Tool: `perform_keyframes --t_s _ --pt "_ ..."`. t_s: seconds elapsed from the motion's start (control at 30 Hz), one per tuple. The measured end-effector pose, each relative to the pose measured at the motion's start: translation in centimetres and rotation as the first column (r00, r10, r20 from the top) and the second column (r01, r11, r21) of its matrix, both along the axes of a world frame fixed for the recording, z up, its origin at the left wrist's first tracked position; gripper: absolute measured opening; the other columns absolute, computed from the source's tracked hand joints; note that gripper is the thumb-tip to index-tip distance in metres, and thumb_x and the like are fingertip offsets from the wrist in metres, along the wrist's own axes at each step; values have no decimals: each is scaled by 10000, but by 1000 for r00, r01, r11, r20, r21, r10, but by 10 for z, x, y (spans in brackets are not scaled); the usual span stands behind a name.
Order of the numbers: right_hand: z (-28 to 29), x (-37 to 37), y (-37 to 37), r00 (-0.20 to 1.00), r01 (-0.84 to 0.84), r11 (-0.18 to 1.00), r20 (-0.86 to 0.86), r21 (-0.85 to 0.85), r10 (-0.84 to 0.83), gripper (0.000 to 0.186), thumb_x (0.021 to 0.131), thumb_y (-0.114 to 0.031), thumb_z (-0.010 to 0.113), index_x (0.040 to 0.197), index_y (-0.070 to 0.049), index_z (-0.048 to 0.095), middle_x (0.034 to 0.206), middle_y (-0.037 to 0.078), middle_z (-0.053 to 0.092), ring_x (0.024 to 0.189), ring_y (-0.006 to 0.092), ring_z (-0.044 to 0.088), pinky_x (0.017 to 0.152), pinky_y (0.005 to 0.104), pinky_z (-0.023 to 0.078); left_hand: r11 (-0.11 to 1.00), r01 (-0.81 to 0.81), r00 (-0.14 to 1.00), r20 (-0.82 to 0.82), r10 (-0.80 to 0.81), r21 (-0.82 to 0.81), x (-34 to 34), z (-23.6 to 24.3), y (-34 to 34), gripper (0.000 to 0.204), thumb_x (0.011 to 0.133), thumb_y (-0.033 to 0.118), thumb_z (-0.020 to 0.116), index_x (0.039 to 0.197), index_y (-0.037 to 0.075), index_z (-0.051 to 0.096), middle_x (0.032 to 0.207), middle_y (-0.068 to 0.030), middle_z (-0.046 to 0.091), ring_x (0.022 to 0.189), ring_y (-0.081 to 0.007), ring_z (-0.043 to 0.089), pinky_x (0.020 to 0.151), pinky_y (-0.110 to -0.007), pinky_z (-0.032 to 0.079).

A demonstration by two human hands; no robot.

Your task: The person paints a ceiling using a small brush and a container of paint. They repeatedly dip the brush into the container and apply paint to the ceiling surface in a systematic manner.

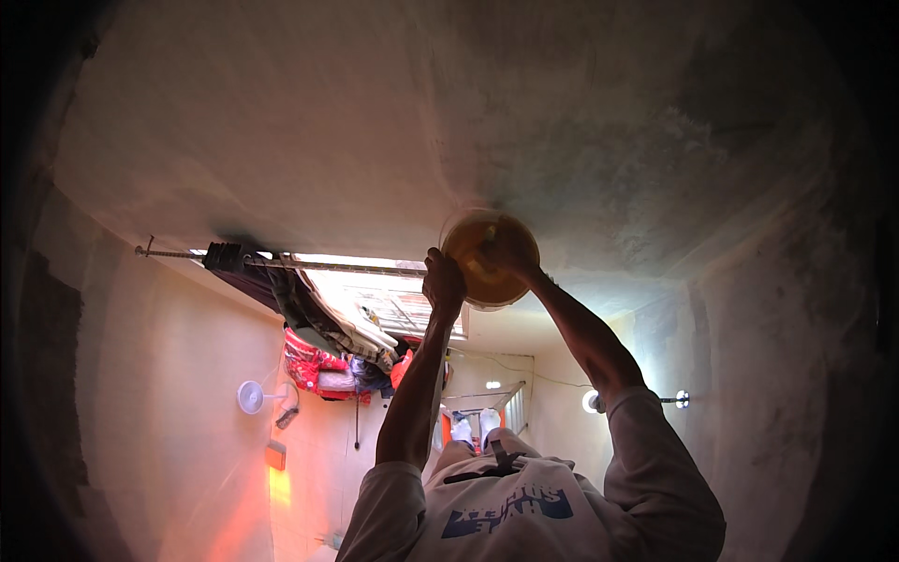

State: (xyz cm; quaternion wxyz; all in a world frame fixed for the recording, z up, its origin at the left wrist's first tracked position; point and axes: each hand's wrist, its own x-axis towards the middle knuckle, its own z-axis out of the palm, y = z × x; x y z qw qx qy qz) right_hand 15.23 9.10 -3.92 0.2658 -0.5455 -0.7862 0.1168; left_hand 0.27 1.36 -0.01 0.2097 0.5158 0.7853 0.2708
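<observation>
A round, pale-rimmed bucket [473, 292] with a yellowish-orange inside is held up ahead of me, close to the rough grey surface. My left hand [444, 284] is closed on the left side of its rim. From the right, my right hand [507, 258] reaches over the rim and down into the bucket. Its fingers are dim and smeared there, beside a small pale patch that I cannot make out. Both of my forearms are raised and bare below short sleeves.
Left of the bucket, a metal rod [351, 269] carries dark hanging clothes [290, 290] before a bright window [412, 304]. Below are a red cloth heap [307, 365] and a white fan [251, 397]. My feet [489, 421] stand by a ladder [514, 409]. A lamp [592, 402] glows at right.
</observation>
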Motion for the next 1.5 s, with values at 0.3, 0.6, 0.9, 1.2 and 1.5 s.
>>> perform_keyframes --t_s 0.3,0.6,0.9,1.2,1.5 --pt "-10 3 5 992 -46 999 116 -1 46 407 800 -288 612 1070 17 611 1075 254 613 1067 394 562 995 470 391 1000 -8 1000 7 8 -6 -1 1 -2 299 973 272 420 1086 -5 412 1085 -260 560 907 -453 616 763 -526 494" --pt "34 10 -12 1000 27 1000 -3 -10 -27 355 815 -314 599 1026 -31 643 978 193 659 927 364 623 892 461 468 997 -5 1000 19 4 78 1 -12 1 286 968 265 386 1095 16 447 1055 -262 594 890 -461 618 788 -539 486" --pt "135 91 -114 -49 -29 907 -906 -419 -420 277 924 -209 540 1126 -20 547 1013 141 635 743 279 700 584 334 582 993 30 998 -66 -22 112 -10 -28 6 274 978 275 407 1042 9 415 1021 -247 575 894 -446 615 742 -538 498" --pt "226 177 -141 -71 243 969 -997 -38 -21 259 918 -173 561 1161 -83 548 1033 105 621 951 262 652 821 397 550 994 43 997 -68 -36 99 -3 -14 3 276 983 275 393 1064 11 401 1058 -252 566 918 -463 610 768 -545 486" --pt "351 245 -131 976 55 796 -200 603 84 283 845 6 643 1114 -80 634 1119 85 654 973 178 649 829 291 532 995 35 998 -58 -30 92 -1 -10 0 275 985 267 391 1076 8 392 1050 -250 561 906 -460 611 764 -541 493"
